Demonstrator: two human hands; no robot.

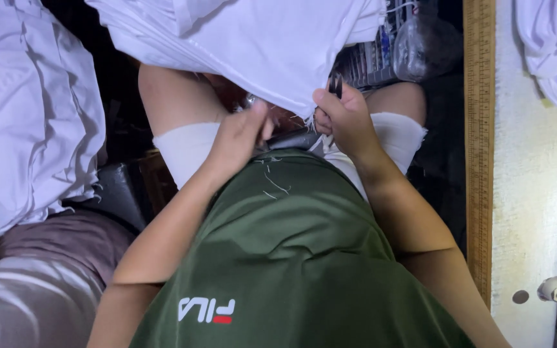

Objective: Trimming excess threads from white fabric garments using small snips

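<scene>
Trimming step in hand, it seems: left hand (240,135) pinches the hem of the white garment (259,45) over the lap; right hand (346,119) grips small thread snips (335,85) at its frayed corner. Next cut calls for taut cloth.

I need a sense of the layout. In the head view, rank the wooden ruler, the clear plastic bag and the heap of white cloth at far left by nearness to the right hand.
From the right hand:
1. Clear plastic bag, just above and to its right.
2. Wooden ruler, along the table edge on the right.
3. Heap of white cloth, far left, past the left hand.
</scene>
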